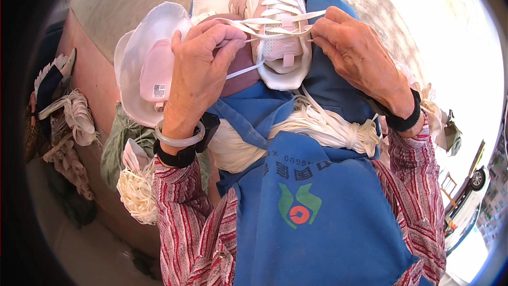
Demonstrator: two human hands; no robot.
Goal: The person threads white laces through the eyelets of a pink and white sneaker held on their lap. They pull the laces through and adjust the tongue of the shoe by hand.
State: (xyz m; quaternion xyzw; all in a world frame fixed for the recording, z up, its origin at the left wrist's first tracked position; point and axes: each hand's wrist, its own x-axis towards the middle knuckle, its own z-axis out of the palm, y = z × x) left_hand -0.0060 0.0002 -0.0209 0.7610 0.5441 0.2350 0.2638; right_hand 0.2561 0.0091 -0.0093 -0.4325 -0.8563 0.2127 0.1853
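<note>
A white and pink sneaker [279, 16] lies over my lap, its heel opening toward me. White shoelace [278, 1] is threaded criss-cross through its upper eyelets, and loose lengths stretch sideways over the pink tongue [288, 47]. My left hand [198, 63], to the left of the shoe, is closed in a pinch on a shoelace. On the other side my right hand [354, 55] pinches shoelace between thumb and fingers, close to the shoe's edge. Which lace end each hand has is hard to make out. A thick bundle of white shoelaces [328, 127] rests across my lap below the shoe.
White shoe uppers [129, 74] with a pink tongue [157, 66] stand beside my left hand. A blue apron [338, 201] covers my lap. Bunched laces [138, 193] hang at the left, with more shoe parts [79, 116] farther left. A white car [468, 201] is at the right.
</note>
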